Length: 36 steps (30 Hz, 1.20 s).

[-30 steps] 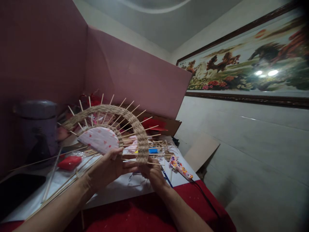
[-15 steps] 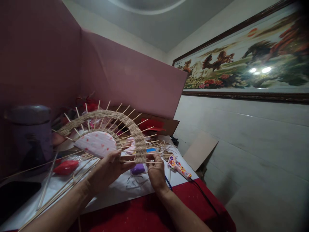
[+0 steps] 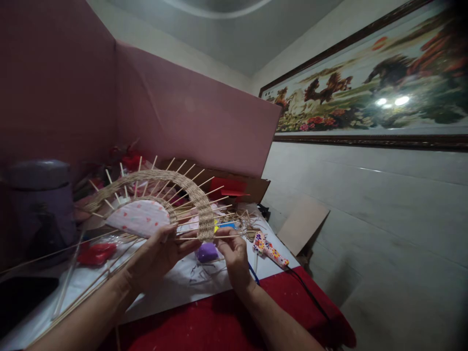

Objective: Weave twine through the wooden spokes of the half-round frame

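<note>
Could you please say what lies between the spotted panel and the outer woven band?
The head view shows a narrow woven rim, thin sticks and, lower down, left-hand fingers.

The woven band [image 3: 205, 223] looks like rough, matt plant-fibre cord, and thin, smooth sticks [image 3: 218, 189] of pale wood cross it. The half-round panel [image 3: 139, 217] shows matt printed cloth. The white worktop [image 3: 164, 298] appears smooth; along its near edge lies matt red cloth [image 3: 204, 321]. Close to its right edge, the glue gun [image 3: 270, 251] seems smooth plastic. At its far edge stands rough, matt brown cardboard [image 3: 258, 189].
</note>
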Tool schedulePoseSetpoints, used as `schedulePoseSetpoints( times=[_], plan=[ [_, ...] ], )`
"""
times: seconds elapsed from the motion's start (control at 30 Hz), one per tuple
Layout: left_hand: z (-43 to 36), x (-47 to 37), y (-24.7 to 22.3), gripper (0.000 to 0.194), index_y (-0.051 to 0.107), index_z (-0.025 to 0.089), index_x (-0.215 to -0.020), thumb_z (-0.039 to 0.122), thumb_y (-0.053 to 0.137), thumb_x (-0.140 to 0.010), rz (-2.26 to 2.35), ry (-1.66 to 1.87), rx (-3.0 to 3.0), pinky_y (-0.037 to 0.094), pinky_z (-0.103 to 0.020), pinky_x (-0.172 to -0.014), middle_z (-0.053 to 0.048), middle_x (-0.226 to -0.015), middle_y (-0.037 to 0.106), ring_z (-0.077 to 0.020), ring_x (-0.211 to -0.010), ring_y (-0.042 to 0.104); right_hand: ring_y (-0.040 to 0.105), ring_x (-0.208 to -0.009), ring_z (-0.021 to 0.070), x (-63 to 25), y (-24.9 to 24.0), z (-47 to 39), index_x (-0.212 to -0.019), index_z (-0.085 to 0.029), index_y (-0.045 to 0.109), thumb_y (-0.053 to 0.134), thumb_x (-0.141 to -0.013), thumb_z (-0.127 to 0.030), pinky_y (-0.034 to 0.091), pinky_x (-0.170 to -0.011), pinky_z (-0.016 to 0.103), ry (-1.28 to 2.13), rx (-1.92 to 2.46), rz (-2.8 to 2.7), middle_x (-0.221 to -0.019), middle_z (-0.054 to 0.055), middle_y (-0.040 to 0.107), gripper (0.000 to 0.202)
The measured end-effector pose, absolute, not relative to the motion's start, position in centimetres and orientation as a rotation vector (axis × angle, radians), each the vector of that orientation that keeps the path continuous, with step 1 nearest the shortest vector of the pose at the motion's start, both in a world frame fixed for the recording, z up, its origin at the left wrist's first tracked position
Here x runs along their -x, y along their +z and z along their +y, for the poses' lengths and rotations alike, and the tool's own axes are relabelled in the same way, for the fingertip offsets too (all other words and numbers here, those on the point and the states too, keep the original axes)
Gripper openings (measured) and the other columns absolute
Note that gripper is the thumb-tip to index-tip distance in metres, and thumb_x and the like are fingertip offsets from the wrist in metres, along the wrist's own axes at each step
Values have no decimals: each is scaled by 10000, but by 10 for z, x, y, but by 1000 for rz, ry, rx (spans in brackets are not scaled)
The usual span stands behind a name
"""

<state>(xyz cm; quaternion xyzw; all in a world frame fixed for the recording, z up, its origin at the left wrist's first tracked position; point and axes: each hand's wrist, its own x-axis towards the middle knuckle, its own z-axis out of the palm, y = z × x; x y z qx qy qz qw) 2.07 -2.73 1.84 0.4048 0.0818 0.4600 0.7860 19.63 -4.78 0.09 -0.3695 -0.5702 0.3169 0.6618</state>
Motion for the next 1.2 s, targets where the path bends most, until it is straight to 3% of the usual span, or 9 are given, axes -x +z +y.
schedulePoseSetpoints(
  times=[0.1,0.17,0.27,0.37,0.6,0.77,0.93,1.07,1.2],
  plan=[
    [-28,-24,18,248,671,147,-944,259,486,-821,199,964,-895,336,-393,-998,-101,-1052,673,-236,-1054,575,446,-389,84,-195,1,-50,-644,-146,586,523,-644,-185,381,-417,200,929,817,-1294,-458,-31,532,75],
    [-27,-27,18,251,678,126,-889,264,478,-825,232,939,-909,399,-373,-931,-113,-990,687,-232,-974,606,426,-325,79,-193,2,-52,-666,-129,616,512,-647,-198,326,-341,184,1170,797,-1312,-435,-18,551,126],
    [-25,-36,18,311,669,115,-899,319,442,-842,266,852,-942,497,-337,-643,-117,-855,695,-207,-696,628,561,-438,121,-189,2,-55,-832,-113,655,561,-677,-269,354,-341,176,1423,712,-1360,-622,45,647,239],
    [-24,-48,22,328,654,128,-974,345,444,-844,313,856,-978,425,-260,-432,-83,-731,681,-159,-505,558,612,-593,142,-184,3,-54,-963,-136,637,600,-724,-336,427,-426,194,1433,573,-1332,-784,70,659,314],
    [-26,-81,28,260,664,123,-921,329,573,-791,567,1082,-1064,424,-202,-508,-61,-703,672,-141,-616,595,599,-626,152,-183,4,-47,-849,-156,627,601,-757,-431,465,-485,245,1405,419,-1112,-776,62,644,292],
    [-19,-101,24,487,643,107,-1015,505,573,-743,644,1023,-1170,379,-214,-491,-30,-600,620,-132,-547,549,579,-569,133,-190,5,-43,-748,-154,595,676,-697,-425,448,-473,227,1384,447,-875,-667,28,630,287],
    [-11,-105,16,671,655,77,-986,657,537,-669,756,1012,-1316,351,-233,-478,-43,-594,603,-153,-553,539,555,-546,107,-193,0,-35,-754,-181,584,731,-647,-382,438,-484,210,1438,438,-751,-618,-22,609,271],
    [-10,-101,11,595,665,108,-927,637,480,-728,803,1093,-1523,431,-293,-635,-71,-717,646,-213,-753,584,567,-578,104,-193,-5,-30,-789,-210,564,755,-623,-334,443,-507,207,1453,460,-758,-656,-42,620,281],
    [-8,-97,8,346,654,154,-875,471,555,-777,804,1162,-1758,435,-333,-823,-62,-885,651,-216,-921,561,578,-582,114,-195,-6,-27,-769,-214,541,733,-637,-370,432,-492,211,1499,447,-752,-685,-36,634,281]
  ],
)
